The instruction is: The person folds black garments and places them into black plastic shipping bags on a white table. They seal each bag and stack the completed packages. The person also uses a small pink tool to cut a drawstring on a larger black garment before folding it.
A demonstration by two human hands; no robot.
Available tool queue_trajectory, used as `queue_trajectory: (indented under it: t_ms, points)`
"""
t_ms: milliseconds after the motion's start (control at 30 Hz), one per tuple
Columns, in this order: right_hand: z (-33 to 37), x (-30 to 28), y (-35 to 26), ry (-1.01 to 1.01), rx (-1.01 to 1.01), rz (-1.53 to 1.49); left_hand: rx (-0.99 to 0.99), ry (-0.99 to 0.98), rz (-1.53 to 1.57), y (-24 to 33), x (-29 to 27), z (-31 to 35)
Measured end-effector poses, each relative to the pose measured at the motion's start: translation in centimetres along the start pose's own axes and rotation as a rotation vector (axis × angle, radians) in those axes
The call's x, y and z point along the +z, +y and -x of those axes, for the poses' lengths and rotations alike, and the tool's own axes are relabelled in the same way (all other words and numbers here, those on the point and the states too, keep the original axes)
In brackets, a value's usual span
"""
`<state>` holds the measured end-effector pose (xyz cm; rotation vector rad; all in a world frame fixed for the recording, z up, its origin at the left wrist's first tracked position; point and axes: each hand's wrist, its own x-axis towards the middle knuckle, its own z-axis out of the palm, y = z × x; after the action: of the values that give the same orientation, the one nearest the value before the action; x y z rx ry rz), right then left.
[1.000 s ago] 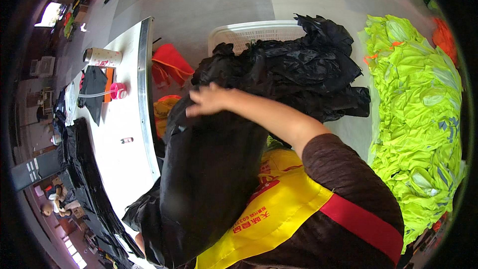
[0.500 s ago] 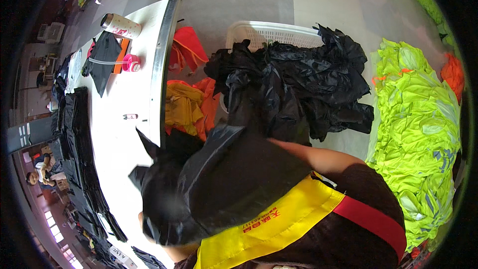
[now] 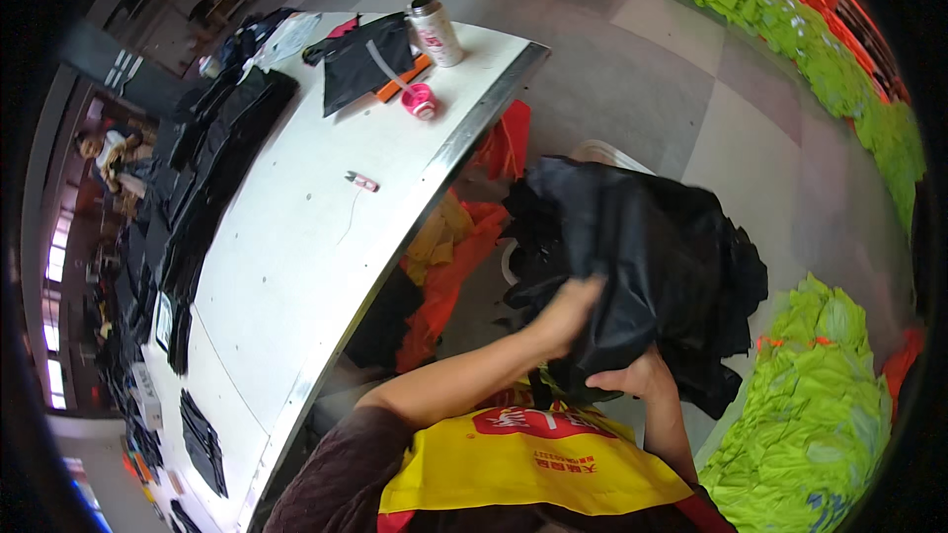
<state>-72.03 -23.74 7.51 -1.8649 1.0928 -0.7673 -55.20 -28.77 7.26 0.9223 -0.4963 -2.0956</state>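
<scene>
A piece of thin, slightly shiny black cloth point(image 3: 627, 237) hangs in front of me, lifted over the heap of black cloth point(image 3: 736, 281). My left hand point(image 3: 573, 314) is closed on its left edge, somewhat smeared by motion. Lower down, my right hand point(image 3: 634, 375) grips the near edge, thumb pointing left and the other fingers mostly hidden under the cloth. The heap lies in and over a white plastic basket, of which only part of the rim point(image 3: 604, 152) shows.
To the left runs a white table point(image 3: 286, 247) with a metal edge, bearing small thread snips point(image 3: 363, 182), a bottle point(image 3: 434, 32), a pink lid point(image 3: 419, 101) and black stacks point(image 3: 222, 178). Orange cloth point(image 3: 454, 276) lies beneath it. A neon-yellow garment heap point(image 3: 805, 424) lies right.
The black cloth has moved from beside the table, over my lap, to above the heap. Both hands now show on it. The view has turned, bringing more of the table in.
</scene>
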Motion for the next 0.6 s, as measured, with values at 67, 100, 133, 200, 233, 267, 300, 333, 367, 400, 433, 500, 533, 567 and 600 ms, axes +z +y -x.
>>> queue_trajectory:
  t_ms: [67,100,133,200,233,267,300,333,367,400,433,500,533,567,600]
  points:
    - [1.6,1.1,2.0,0.219,0.100,0.038,0.114,-0.231,-0.156,-0.8,4.0,-0.6]
    - [1.6,-0.2,2.5,0.295,0.120,0.035,0.209,-0.313,-0.432,-0.5,4.4,-0.9]
    - [1.3,-2.1,2.5,0.375,0.073,0.126,0.324,-0.490,-0.518,-0.1,5.2,-1.4]
    - [1.2,-5.8,4.1,0.524,-0.091,0.380,0.550,-0.644,-0.826,1.7,6.9,-0.8]
    - [1.2,-7.3,4.1,0.586,-0.050,0.549,0.719,-0.542,-0.959,1.7,6.9,-0.6]
    - [1.2,-9.4,3.9,0.645,-0.007,0.722,0.881,-0.436,-1.089,1.6,6.7,-0.5]
    - [1.4,-11.8,5.2,0.741,-0.036,0.682,0.936,-0.395,-1.157,2.4,6.7,-0.2]
    - [2.1,-15.1,5.8,0.840,-0.053,0.654,0.993,-0.362,-1.210,3.4,6.2,0.1]
    - [2.8,-18.4,6.4,0.939,-0.076,0.619,0.985,-0.313,-1.248,4.4,4.8,0.2]
    - [3.8,-21.8,5.4,0.986,-0.083,0.667,0.978,-0.259,-1.293,5.7,3.1,0.1]
    - [5.5,-25.3,3.6,1.039,-0.073,0.741,0.946,-0.175,-1.366,6.8,0.8,-0.7]
    - [8.1,-32.2,0.1,0.973,-0.022,1.229,0.907,0.051,-1.506,9.2,-4.2,-1.3]
    - [7.4,-34.8,-0.8,0.849,-0.075,1.518,0.968,0.241,-1.644,10.3,-7.8,-1.5]
    - [6.9,-37.4,-2.1,0.742,-0.160,1.817,0.839,0.406,-1.542,11.3,-10.7,-1.4]
    - [5.6,-39.4,-2.8,0.576,-0.315,2.072,0.760,0.480,-1.521,13.1,-12.4,-0.9]
